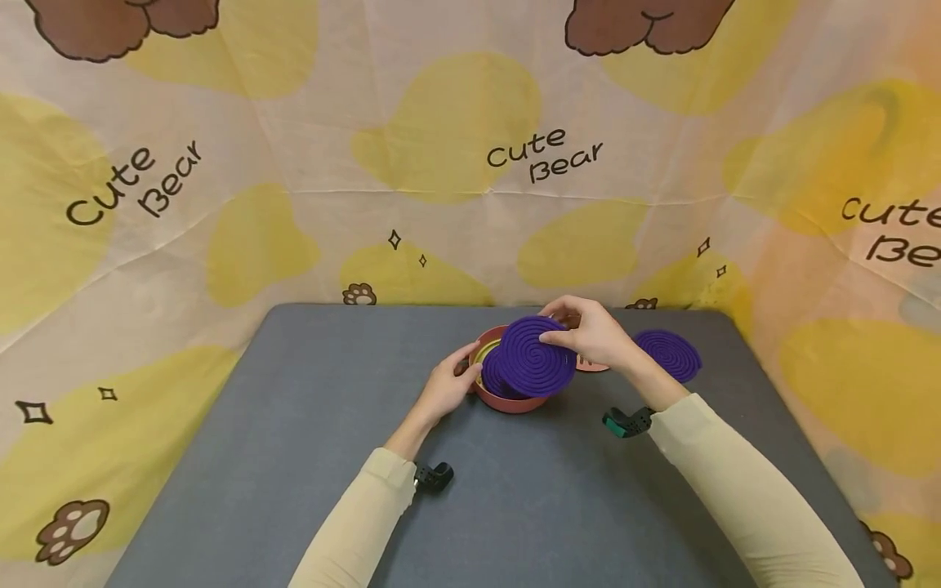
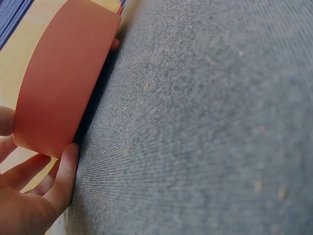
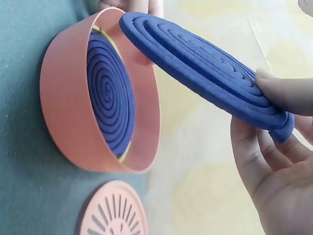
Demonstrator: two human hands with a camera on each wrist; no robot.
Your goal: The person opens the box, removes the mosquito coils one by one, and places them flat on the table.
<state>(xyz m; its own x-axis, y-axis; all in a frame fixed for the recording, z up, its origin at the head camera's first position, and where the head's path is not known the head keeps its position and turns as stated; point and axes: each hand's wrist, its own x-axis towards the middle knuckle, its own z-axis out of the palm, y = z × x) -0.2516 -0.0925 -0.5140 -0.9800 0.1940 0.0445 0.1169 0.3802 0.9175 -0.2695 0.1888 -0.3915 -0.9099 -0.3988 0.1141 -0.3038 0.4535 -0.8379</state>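
A round pink mosquito coil box (image 1: 512,405) stands uncovered on the grey table. My left hand (image 1: 444,387) holds its left side, with the thumb by the rim and the fingers against the outer wall (image 2: 63,78). Inside the box lies a purple mosquito coil (image 3: 108,93), with a yellowish edge showing around it. Between thumb and fingers, my right hand (image 1: 599,335) pinches a second purple mosquito coil (image 1: 535,359). That coil is tilted above the right part of the box and hides some of it in the head view.
A slotted pink lid (image 3: 115,208) lies on the table right beside the box, partly hidden by the right hand in the head view. Farther right lies another purple coil (image 1: 667,354). Patterned cloth (image 1: 441,245) hangs behind the table (image 1: 331,425) and along its sides.
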